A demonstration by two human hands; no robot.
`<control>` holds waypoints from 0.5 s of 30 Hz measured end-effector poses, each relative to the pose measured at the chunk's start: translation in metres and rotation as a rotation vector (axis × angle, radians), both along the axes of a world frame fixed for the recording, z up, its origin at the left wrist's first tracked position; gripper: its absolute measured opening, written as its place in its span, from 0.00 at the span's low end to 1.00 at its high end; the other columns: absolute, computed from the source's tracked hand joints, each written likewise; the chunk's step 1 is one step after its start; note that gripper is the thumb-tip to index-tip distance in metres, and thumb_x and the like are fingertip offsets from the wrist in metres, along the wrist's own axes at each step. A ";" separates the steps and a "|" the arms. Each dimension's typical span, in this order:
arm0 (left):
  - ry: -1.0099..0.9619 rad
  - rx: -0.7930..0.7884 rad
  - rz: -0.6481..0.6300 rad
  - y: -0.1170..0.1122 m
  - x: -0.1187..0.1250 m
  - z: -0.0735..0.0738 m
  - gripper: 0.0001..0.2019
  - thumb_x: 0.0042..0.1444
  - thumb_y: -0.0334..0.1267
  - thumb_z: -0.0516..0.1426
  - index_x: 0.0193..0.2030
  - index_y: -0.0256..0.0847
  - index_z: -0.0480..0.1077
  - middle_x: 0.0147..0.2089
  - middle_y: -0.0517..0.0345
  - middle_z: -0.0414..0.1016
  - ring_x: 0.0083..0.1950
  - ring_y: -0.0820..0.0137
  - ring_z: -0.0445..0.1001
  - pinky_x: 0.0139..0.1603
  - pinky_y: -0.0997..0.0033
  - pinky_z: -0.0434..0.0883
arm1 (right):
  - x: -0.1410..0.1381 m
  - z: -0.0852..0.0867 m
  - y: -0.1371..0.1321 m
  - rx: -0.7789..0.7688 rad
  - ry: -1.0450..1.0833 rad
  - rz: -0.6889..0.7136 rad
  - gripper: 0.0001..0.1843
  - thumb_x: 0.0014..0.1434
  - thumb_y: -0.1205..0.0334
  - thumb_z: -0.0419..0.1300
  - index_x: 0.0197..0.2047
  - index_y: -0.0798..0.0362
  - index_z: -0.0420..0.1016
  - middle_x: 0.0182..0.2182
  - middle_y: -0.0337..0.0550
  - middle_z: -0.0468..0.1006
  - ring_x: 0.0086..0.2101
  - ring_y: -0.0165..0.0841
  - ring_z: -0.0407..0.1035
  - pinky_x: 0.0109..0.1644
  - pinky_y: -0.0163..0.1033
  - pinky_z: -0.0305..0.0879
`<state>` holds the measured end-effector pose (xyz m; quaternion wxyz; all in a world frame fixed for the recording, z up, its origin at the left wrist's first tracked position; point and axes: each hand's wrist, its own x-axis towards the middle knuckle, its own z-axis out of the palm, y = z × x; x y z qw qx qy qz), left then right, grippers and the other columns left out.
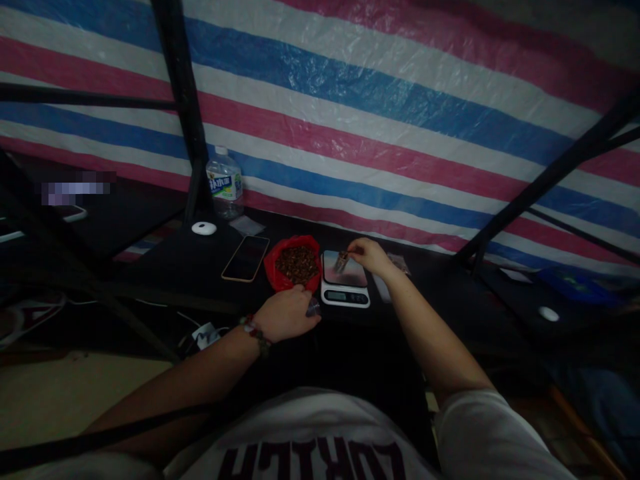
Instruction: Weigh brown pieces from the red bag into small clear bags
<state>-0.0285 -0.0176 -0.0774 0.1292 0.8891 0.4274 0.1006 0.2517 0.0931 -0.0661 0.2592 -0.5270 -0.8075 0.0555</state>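
My right hand [369, 257] is closed in a pinch at the back right of a small digital scale [345, 297]. Its fingertips meet a small brownish item [343, 256] above the shiny weighing plate, too dim to name. Beside the scale's left edge, an open red plastic bag [275, 270] holds many small brown pieces [299, 264]. My left hand [287, 315], with a beaded bracelet at the wrist, is in front of this bag. Its fingers close on a small clear plastic piece [313, 307], whose exact kind is unclear.
A phone [246, 259] lies left of the red bag. Behind it are a clear bottle [225, 183], a white oval case [204, 229] and a flat clear packet [247, 225]. Another packet [399, 263] lies behind my right wrist. Dark metal posts [183, 100] frame the black tabletop.
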 end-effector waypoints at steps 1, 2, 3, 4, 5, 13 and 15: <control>-0.001 -0.001 -0.001 0.000 0.000 0.000 0.19 0.54 0.50 0.54 0.45 0.39 0.71 0.42 0.47 0.74 0.43 0.59 0.75 0.44 0.65 0.71 | 0.000 0.000 0.000 0.024 -0.003 0.018 0.10 0.52 0.69 0.60 0.39 0.55 0.78 0.37 0.45 0.78 0.37 0.32 0.71 0.42 0.36 0.65; -0.001 -0.004 0.001 0.000 0.000 0.000 0.19 0.54 0.50 0.54 0.46 0.39 0.70 0.42 0.47 0.74 0.43 0.59 0.75 0.44 0.65 0.71 | 0.000 0.000 0.000 0.032 -0.010 0.040 0.11 0.53 0.69 0.60 0.41 0.55 0.78 0.39 0.46 0.78 0.39 0.33 0.71 0.45 0.37 0.65; 0.000 -0.011 0.006 0.000 -0.001 0.001 0.19 0.54 0.49 0.54 0.46 0.39 0.70 0.43 0.47 0.73 0.43 0.59 0.75 0.44 0.65 0.70 | 0.000 0.000 0.000 0.025 -0.019 0.060 0.11 0.54 0.69 0.60 0.41 0.55 0.78 0.40 0.46 0.78 0.41 0.34 0.71 0.47 0.38 0.65; 0.000 -0.018 0.012 0.000 -0.001 0.002 0.18 0.54 0.49 0.54 0.46 0.39 0.70 0.43 0.47 0.73 0.43 0.59 0.75 0.44 0.65 0.70 | 0.000 -0.001 0.000 0.012 -0.027 0.071 0.11 0.55 0.68 0.59 0.41 0.54 0.79 0.39 0.46 0.78 0.41 0.34 0.71 0.49 0.39 0.64; -0.005 -0.025 0.019 -0.001 -0.002 0.004 0.18 0.54 0.49 0.55 0.46 0.39 0.70 0.44 0.47 0.73 0.43 0.59 0.75 0.44 0.65 0.70 | 0.000 -0.001 -0.001 0.000 -0.032 0.071 0.10 0.55 0.68 0.59 0.40 0.54 0.79 0.38 0.46 0.78 0.41 0.34 0.71 0.49 0.39 0.64; -0.315 0.034 0.028 -0.003 0.000 0.024 0.19 0.56 0.47 0.56 0.51 0.40 0.68 0.52 0.50 0.70 0.49 0.62 0.72 0.51 0.65 0.69 | -0.010 0.007 -0.042 0.122 0.153 -0.077 0.13 0.57 0.67 0.57 0.45 0.55 0.76 0.37 0.47 0.75 0.38 0.35 0.69 0.43 0.39 0.66; -0.442 0.030 0.004 -0.003 0.003 0.023 0.19 0.56 0.45 0.57 0.52 0.40 0.67 0.50 0.50 0.72 0.49 0.63 0.72 0.52 0.64 0.68 | -0.021 0.010 -0.064 0.123 0.218 -0.038 0.11 0.59 0.66 0.55 0.43 0.54 0.76 0.37 0.46 0.75 0.39 0.35 0.70 0.44 0.39 0.65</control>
